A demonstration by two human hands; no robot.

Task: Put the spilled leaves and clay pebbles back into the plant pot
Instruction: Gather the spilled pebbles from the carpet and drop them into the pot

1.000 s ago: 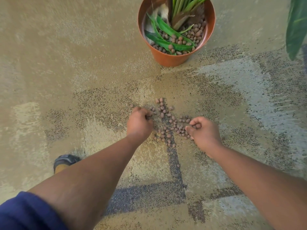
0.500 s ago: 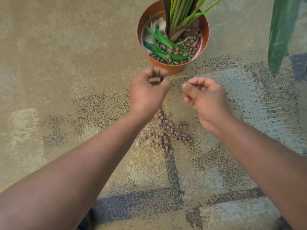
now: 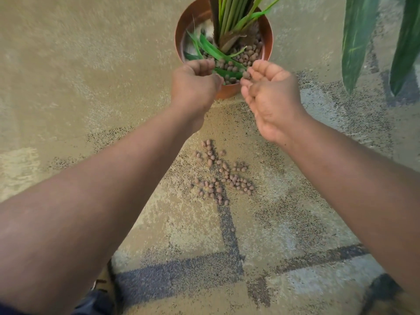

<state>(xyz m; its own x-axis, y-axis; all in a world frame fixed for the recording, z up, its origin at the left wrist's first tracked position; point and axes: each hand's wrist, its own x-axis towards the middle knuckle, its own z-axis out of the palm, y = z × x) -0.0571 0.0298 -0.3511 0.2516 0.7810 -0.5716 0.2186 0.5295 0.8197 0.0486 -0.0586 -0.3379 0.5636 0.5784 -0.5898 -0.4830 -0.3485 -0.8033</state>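
Now your two hands have left the carpet and risen to the plant pot [image 3: 268,35]; a second ago they were down in the spill gathering pebbles, and half a second ago they were midway up; so this is the emptying step of one round, not the end of the job.

Your left hand [image 3: 193,85] hangs over the near rim with its back to the camera; its fingers [image 3: 203,65] are curled inward, and you cannot tell from here whether pebbles are still inside or already dropped. Your right hand [image 3: 270,92] sits just beside it, palm turned up and tipped toward the pot; its fingers [image 3: 264,68] are loosely cupped and partly apart, with one pebble [image 3: 246,75] at the fingertips just above the rim, seemingly about to fall in.

The fallen leaves [image 3: 218,54] lie inside the pot on the pebble bed, so that part looks done. The spilled clay pebbles [image 3: 223,176] are far from cleared; a loose scatter remains on the carpet [image 3: 91,76] between your forearms, well short of the pot. Judge on several more handfuls; tip low over the rim, since round pebbles will likely bounce and roll.
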